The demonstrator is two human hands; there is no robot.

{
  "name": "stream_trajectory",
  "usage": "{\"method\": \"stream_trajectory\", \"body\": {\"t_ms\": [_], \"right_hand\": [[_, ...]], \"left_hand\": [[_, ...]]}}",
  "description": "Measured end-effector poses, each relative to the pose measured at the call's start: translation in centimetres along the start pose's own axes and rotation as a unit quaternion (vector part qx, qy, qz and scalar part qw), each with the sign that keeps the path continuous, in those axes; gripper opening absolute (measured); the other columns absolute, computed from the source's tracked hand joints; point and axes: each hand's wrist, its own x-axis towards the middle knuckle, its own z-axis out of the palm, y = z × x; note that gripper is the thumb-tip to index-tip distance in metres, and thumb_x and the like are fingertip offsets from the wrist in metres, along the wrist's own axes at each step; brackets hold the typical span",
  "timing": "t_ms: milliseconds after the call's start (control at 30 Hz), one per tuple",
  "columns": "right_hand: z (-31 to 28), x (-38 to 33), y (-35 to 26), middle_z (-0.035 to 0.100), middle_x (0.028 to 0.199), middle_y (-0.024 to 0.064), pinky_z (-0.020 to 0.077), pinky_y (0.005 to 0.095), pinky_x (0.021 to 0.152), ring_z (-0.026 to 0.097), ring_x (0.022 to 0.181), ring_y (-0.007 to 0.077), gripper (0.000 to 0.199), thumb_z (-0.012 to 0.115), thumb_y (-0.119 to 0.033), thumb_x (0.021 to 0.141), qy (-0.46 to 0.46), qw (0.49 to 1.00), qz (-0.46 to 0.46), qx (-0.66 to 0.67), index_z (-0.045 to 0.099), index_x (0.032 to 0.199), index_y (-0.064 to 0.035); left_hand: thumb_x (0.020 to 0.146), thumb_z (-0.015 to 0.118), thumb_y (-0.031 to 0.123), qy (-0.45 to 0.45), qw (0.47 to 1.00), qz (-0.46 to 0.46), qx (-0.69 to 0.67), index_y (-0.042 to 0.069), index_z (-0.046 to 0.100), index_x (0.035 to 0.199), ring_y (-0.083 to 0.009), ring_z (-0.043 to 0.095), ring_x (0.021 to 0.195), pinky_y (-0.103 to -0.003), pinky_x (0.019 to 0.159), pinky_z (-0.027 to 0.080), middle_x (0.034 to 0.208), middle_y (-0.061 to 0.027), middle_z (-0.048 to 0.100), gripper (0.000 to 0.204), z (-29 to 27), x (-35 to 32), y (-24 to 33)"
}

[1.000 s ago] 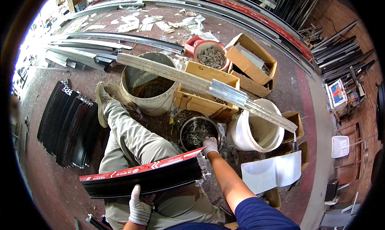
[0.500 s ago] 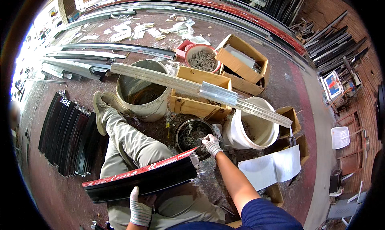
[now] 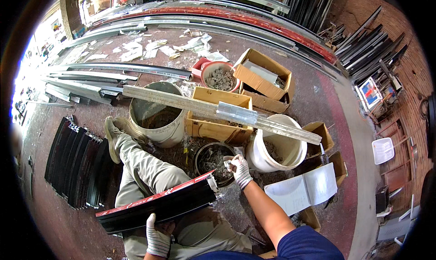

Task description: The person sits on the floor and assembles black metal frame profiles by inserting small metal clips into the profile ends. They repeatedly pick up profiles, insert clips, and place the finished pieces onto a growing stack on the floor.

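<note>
Across my lap lies a black metal profile [image 3: 159, 209] with a red printed film along its upper edge and small pale metal fittings at its right end. My left hand [image 3: 158, 240], in a striped glove, is closed on its lower edge with the thumb up over the black face. My right hand [image 3: 240, 171], gloved too, pinches a small silvery piece, too small to name, above the right side of a round dark pot [image 3: 198, 157]. Scraps and small metal bits [image 3: 215, 158] fill that pot.
A long grey beam [image 3: 181, 102] spans a grey bucket [image 3: 178, 135], a wooden box [image 3: 218, 129] and a white bucket [image 3: 259, 153]. Black profiles [image 3: 75, 162] lie stacked at left. An open notebook [image 3: 302, 189] sits at right; cardboard boxes [image 3: 268, 69] stand behind.
My right hand has turned and lifted slightly from the pot, and a small piece now shows between its fingers. The profile's right end has tipped down a little. The whole view has shifted slightly.
</note>
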Motion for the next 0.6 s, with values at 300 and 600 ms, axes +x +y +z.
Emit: {"method": "stream_trajectory", "body": {"t_ms": [300, 600], "right_hand": [[3.2, -3.4, -3.1, 0.068, 0.085, 0.0061, 0.0501, 0.0282, 0.058, 0.06, 0.063, 0.0127, 0.008, 0.067, -0.012, 0.09, 0.005, 0.998, 0.012, -0.065, 0.061, 0.09, -0.0062], [1.9, -5.2, -3.5, 0.071, 0.097, 0.004, 0.0528, 0.0257, 0.075, 0.064, 0.08, 0.0115, 0.015, 0.067, -0.003, 0.09, -0.033, 0.997, -0.006, -0.067, 0.069, 0.105, -0.003]], "left_hand": [[0.087, 0.064, 0.046, -0.031, 0.994, -0.106, 0.026, 0.005, 0.058, 0.12, -0.0311, 0.066, 0.093, -0.044, 0.077, 0.055, 0.105, -0.0153, 0.067, 0.053, 2.1, -3.1, 2.4], [0.063, 0.084, 0.034, -0.043, 0.526, 0.521, 0.67, 0.001, 0.048, 0.132, -0.0413, 0.05, 0.118, -0.056, 0.105, 0.038, 0.128, -0.0196, 0.053, 0.085, 3.6, -5.6, 7.3]]}}
